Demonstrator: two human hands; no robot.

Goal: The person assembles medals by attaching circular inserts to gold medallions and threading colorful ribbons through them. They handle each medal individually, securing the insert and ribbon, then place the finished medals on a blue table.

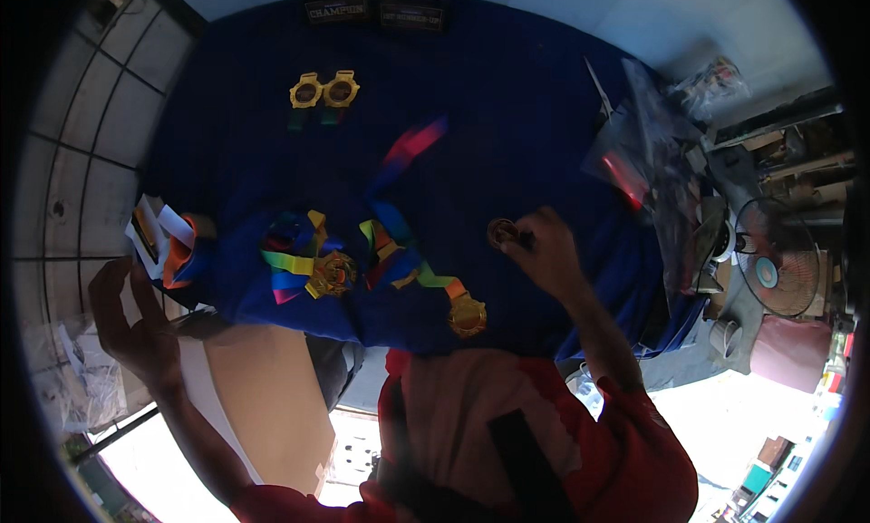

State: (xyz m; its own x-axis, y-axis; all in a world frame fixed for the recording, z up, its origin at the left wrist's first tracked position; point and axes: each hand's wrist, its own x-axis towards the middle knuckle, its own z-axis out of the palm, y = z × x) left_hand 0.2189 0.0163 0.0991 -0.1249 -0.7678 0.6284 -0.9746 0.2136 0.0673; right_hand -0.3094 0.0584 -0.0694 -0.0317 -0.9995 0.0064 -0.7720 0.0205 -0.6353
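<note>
Red-sleeved chest fills the bottom of the frame, forearms rising from it. Right of centre, the right hand (544,246) is closed, pinching a small round bronze-coloured medal (501,232) at its rim, just above the blue-draped worktop (507,115). It looks like a stiff, smooth metal disc, probably light but slick, so an edge pinch suits it. At lower left, the left hand (131,319) hangs with fingers spread, gripping nothing, over a cardboard box (272,405). Gold medals on rainbow ribbons (333,274) lie centre; two more gold medals (324,91) sit upper left.

Glossy gold metal medal (467,314), cloth ribbon (399,242)
</note>
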